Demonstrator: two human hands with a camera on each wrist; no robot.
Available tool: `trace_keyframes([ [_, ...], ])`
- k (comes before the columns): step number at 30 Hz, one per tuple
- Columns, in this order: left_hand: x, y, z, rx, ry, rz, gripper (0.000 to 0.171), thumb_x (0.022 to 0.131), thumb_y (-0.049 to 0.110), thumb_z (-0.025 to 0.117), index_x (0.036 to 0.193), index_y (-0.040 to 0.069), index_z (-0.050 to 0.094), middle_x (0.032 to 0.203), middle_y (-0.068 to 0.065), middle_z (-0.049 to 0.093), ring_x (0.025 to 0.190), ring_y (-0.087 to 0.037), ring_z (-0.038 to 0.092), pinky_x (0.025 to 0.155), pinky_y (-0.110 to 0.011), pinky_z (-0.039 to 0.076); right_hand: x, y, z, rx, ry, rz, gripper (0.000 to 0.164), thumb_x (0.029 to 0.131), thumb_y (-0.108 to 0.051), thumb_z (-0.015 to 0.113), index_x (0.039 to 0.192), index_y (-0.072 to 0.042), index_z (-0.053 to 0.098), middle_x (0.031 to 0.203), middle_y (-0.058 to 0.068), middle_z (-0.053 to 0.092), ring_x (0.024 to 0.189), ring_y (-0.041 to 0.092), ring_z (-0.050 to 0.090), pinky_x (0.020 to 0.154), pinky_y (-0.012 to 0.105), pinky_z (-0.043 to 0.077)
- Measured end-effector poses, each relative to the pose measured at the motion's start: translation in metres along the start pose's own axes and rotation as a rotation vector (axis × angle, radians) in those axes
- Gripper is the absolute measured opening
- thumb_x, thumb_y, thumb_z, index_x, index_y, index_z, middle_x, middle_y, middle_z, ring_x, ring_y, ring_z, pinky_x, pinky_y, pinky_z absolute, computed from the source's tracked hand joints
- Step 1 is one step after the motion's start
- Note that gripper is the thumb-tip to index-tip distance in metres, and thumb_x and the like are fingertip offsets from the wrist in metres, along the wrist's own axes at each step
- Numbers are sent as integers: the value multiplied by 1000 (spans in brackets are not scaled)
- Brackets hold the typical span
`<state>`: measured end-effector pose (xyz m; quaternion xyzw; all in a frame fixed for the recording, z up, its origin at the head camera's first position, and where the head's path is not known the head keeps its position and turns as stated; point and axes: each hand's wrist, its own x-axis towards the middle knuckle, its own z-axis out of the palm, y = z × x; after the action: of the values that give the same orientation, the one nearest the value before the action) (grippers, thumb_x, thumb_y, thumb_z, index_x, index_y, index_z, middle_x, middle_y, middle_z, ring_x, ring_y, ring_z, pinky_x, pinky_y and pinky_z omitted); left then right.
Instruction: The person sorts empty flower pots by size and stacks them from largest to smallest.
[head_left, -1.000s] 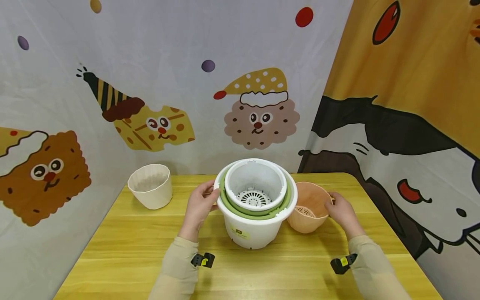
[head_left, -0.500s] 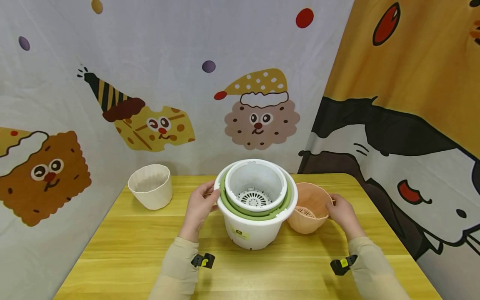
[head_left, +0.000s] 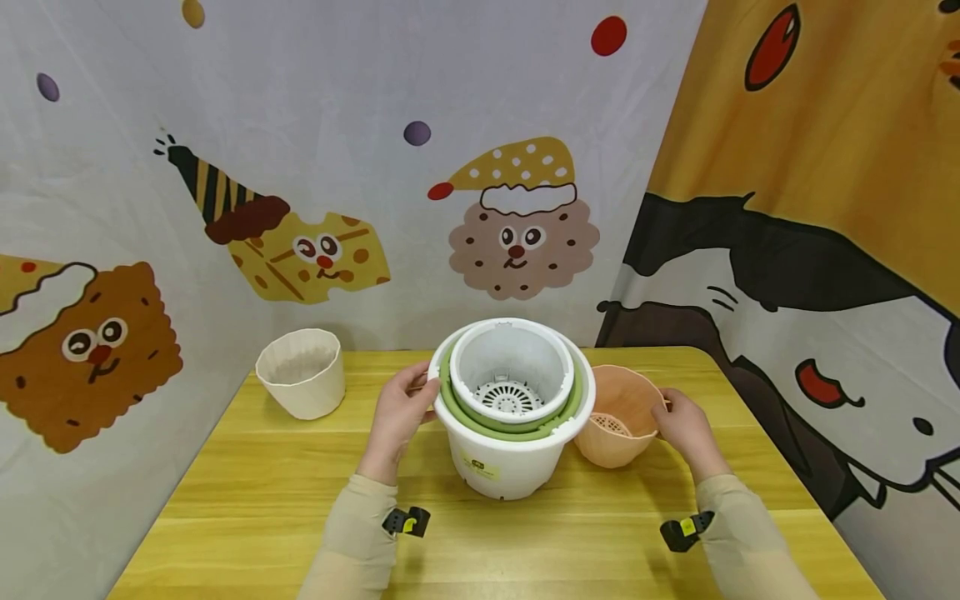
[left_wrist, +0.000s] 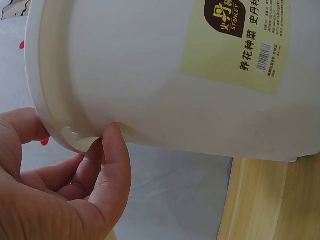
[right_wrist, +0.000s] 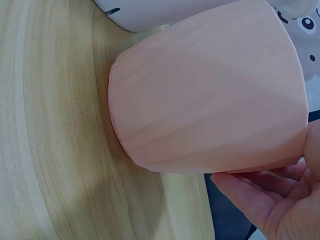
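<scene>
In the head view a big white flowerpot [head_left: 510, 471] stands mid-table, with a green pot [head_left: 517, 432] and a smaller white pot [head_left: 512, 360] with a slotted bottom nested inside it. My left hand [head_left: 401, 412] pinches the big pot's rim on its left side, thumb on top and fingers under the lip. A label [left_wrist: 237, 47] shows on that pot's wall in the left wrist view. My right hand [head_left: 686, 425] grips the right rim of a peach flowerpot [head_left: 615, 442], which sits against the white one. A perforated disc [head_left: 609, 424] lies in the peach pot.
A cream faceted pot [head_left: 306, 392] stands at the table's back left. The wood-grain table [head_left: 480, 550] runs up to a cartoon-printed cloth backdrop [head_left: 337, 100]. Black cameras are strapped to both wrists.
</scene>
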<state>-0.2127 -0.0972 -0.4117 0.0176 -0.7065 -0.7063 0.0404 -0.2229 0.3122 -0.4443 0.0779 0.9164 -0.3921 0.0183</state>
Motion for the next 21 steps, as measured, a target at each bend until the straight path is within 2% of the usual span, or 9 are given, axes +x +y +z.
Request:
trace_keyframes([
  [12,0,1,0,-13,2,-9,44,96,7,62,137,-5,53,119,-23,60,92,-20,62,68,-29,60,-4,0,0,19,19,18,47,101,-11,39,139,17,38,133,40,44,111,48,55,76,40,60],
  [21,-1,1,0,-17,-2,-4,45,95,7,62,138,-6,53,120,-24,60,90,-18,62,67,-28,60,-6,5,0,46,35,27,46,101,-12,39,139,16,39,132,40,45,109,48,56,72,38,61],
])
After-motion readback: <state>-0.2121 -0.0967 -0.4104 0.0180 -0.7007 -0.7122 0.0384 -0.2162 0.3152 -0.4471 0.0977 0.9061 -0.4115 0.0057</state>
